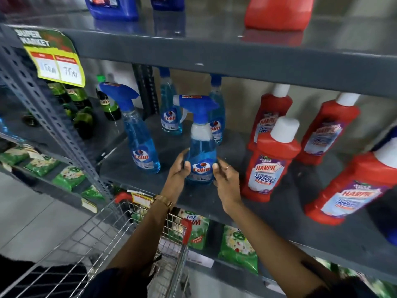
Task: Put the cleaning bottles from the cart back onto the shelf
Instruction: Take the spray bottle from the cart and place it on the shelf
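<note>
A blue Colin spray bottle (200,145) stands upright near the front edge of the grey shelf (193,203). My left hand (177,172) grips its lower left side and my right hand (225,179) holds its lower right side. A second Colin spray bottle (139,134) stands to the left, and two more Colin bottles (170,112) stand behind. The wire cart (103,239) is below my arms; its inside is mostly hidden.
Several red Harpic bottles (268,166) stand to the right on the same shelf. Green bottles (83,112) sit on the left bay behind a slotted upright post (53,117). Green packets (238,248) fill the lower shelves. Blue and red jugs (279,11) stand on the shelf above.
</note>
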A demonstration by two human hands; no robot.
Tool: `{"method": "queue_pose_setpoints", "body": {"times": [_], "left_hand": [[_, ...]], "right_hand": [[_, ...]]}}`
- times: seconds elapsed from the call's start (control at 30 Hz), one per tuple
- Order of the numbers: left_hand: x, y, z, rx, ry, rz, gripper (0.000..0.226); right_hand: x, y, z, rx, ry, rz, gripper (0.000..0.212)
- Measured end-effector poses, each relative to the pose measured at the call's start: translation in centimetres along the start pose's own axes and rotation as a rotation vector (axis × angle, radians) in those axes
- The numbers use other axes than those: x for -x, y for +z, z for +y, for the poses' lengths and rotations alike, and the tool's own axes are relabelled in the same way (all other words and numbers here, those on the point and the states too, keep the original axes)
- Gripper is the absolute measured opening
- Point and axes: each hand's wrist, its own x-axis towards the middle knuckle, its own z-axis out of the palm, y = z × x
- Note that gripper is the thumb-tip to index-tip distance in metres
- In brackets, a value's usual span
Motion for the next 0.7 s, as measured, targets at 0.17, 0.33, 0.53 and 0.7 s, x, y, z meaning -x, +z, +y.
{"method": "queue_pose_setpoints", "body": {"times": [0.17,0.33,0.53,0.7], "left_hand": [[2.4,2.8,-0.3,-0.018,0.023,0.329,0.067],[3.8,5.5,-1.7,-0.281,0.114,0.358,0.117],[2.0,6.2,-2.5,-0.446,0.095,0.415,0.138],[1.4,6.5,-2.6,-0.526,0.095,0.463,0.12]], "right_hand": [[3.3,-2.4,0.2,0.148,0.003,0.006,0.039],[10.1,-6.9,1.0,0.233,-0.113,0.25,0.011],[11.7,-12.5,0.1,0.307,-0.223,0.858,0.058],[8.8,-17.2,0.2,0.457,-0.087,0.996,0.122]]}}
